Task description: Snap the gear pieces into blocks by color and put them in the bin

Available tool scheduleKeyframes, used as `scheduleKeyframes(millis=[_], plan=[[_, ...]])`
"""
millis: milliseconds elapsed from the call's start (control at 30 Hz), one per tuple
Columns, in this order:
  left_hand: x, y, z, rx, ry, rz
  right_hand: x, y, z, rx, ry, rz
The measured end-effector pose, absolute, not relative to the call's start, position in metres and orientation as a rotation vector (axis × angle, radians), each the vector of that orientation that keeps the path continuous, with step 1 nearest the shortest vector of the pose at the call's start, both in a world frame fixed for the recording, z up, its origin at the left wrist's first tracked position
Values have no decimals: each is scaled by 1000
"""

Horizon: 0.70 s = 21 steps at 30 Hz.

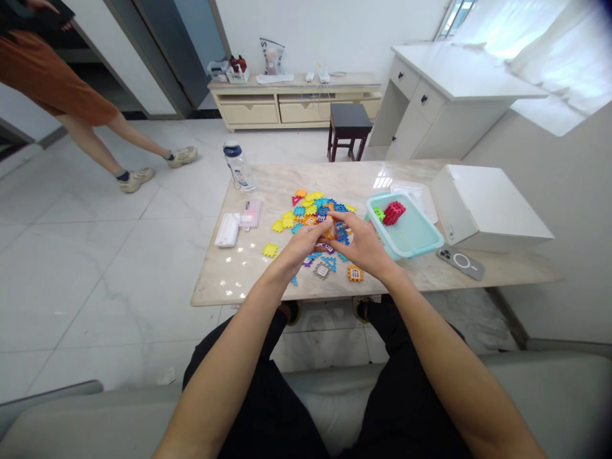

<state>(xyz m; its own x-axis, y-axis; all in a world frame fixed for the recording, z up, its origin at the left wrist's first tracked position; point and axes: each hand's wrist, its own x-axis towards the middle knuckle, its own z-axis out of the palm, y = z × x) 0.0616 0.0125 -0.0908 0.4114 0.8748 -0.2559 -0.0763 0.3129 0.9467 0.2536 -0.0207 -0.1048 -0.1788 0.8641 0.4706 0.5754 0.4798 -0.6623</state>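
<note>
Both hands meet over a spread of small notched puzzle pieces on the marble table. Orange pieces are held between my left hand and my right hand, the fingers of both closed round them and partly hiding them. Beneath and behind lie yellow pieces, blue pieces and purple ones. Nearer the front edge are a grey piece and an orange piece with a white window pattern. To the right, a light teal basket holds stacked red pieces and green pieces.
A water bottle, a white packet and a pink box stand at the left. Right of the basket are a white box and a phone. A person stands beyond the table at far left.
</note>
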Motion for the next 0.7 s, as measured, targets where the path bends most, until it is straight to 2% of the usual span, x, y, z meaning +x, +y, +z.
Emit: scheduleKeyframes(millis=[300, 700], plan=[[68, 22, -115, 1297, 1045, 959, 261, -18, -115, -1326, -2030, 241], [64, 16, -94, 904, 751, 895, 262, -20, -100, -1128, -1909, 311]])
